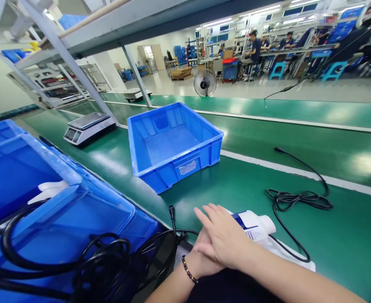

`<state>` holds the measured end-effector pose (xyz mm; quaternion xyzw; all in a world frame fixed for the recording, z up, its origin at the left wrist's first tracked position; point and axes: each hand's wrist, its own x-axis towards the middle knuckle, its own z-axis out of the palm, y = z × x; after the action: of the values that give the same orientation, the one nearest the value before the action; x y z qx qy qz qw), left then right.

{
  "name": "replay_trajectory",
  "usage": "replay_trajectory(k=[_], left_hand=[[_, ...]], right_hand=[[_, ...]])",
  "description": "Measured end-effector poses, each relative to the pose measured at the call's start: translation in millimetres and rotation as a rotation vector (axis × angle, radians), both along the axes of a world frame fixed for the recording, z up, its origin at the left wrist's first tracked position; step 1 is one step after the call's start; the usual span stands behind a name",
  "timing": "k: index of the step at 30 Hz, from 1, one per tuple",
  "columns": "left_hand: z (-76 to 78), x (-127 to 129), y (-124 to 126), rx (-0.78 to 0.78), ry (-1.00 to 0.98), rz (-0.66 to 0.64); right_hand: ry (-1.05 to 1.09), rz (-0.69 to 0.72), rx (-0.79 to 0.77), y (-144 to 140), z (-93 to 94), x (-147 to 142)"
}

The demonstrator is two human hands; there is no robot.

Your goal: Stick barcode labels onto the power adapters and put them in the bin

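Note:
My right hand (pixel 226 237) lies across my left hand (pixel 206 256), palm side down, its fingers stretched out and slightly apart. The fingers of my left hand are mostly hidden underneath. A dark beaded bracelet (pixel 189 271) circles my left wrist. Just beyond my right hand is a white bottle-like container (pixel 261 225) with a blue and white printed label, partly covered by that hand. Something flat and white (pixel 308 265) shows beside my right forearm. A black cable (pixel 299 202) lies loosely coiled to the right on the green bench.
A blue crate (pixel 188 166) stands ahead on the green bench (pixel 248 181). At left are a scale (pixel 89 126), another blue bin (pixel 103 210), and tangled black cables (pixel 103 265) hanging over it. A shelf frame rises above. Several people sit working in the background.

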<state>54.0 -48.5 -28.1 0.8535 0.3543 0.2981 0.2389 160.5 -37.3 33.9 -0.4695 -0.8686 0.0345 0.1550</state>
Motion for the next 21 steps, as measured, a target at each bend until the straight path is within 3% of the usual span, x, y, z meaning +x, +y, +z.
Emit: replay_trajectory(k=[6, 9, 12, 17, 21], left_hand=[[0.8, 1, 5, -0.013, -0.275, -0.065], [-1.1, -2, 7, -0.030, -0.285, -0.068], [9.6, -6, 5, -0.027, -0.195, -0.038], [42.5, 13, -11, 0.116, 0.293, 0.101], [50.4, 50, -9, 0.258, 0.613, 0.157]], right_hand=[[0.008, -0.076, -0.150, 7, -5.9, 84], [0.141, -0.210, -0.303, 4, -13.8, 136], [0.338, -0.267, -0.517, -6, -19.3, 167], [0.626, -0.231, -0.765, -12, -21.5, 161], [0.837, -0.285, -0.861, 2, -27.3, 146]])
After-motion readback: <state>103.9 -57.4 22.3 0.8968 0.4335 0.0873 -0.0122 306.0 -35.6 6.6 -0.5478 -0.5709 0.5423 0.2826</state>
